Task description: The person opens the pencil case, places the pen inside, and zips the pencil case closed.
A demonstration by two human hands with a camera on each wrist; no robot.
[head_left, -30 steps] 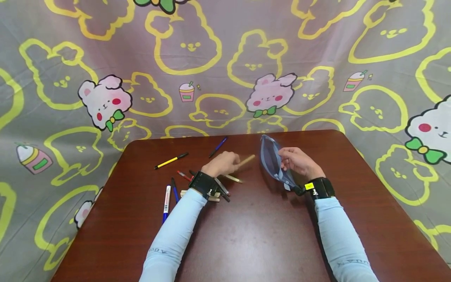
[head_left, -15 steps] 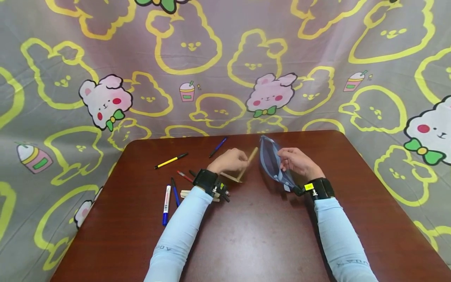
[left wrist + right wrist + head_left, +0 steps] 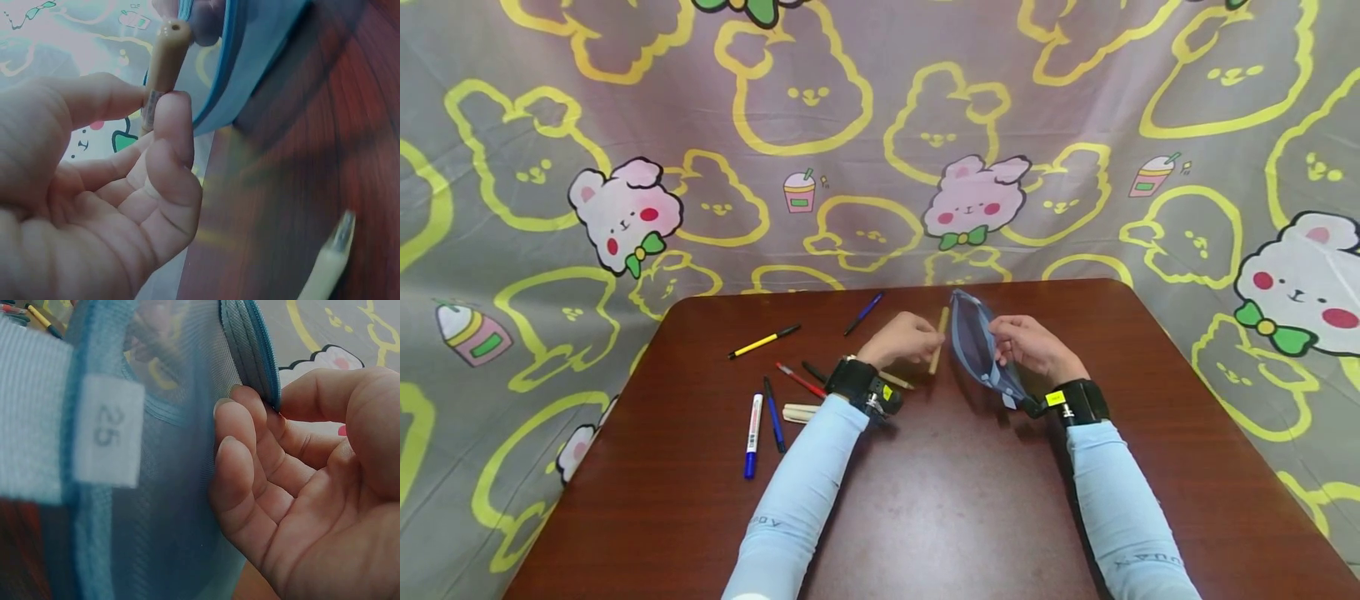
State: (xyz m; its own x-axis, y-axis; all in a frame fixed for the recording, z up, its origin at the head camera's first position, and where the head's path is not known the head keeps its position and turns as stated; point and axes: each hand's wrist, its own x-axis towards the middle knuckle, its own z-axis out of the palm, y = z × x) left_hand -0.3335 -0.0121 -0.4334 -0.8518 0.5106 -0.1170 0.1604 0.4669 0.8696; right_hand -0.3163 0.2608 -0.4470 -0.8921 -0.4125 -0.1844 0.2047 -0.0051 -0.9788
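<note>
My left hand (image 3: 904, 340) pinches a tan pen (image 3: 167, 59) between thumb and fingers. The pen stands nearly upright, right beside the mouth of a blue mesh zip pouch (image 3: 976, 346). On the pouch's far side, my right hand (image 3: 1033, 343) grips its zipped rim between thumb and fingertips, and the mouth gapes. A white tag (image 3: 109, 431) marked 25 sticks out from the pouch's end in the right wrist view. Below my left hand, a cream pen (image 3: 325, 265) lies on the table. The left wrist and forearm hide part of the pens beneath them.
Left of my hands lie a yellow pen (image 3: 765, 342), a blue pen (image 3: 864, 313), a red pen (image 3: 801, 379), another blue pen (image 3: 773, 415), a white marker with a blue cap (image 3: 753, 435) and cream pens (image 3: 800, 413). A patterned curtain (image 3: 865, 125) hangs behind the table.
My left hand has moved right towards the pouch, and the tan pen has swung from slanting to nearly upright. The right hand keeps its hold on the rim, almost still.
</note>
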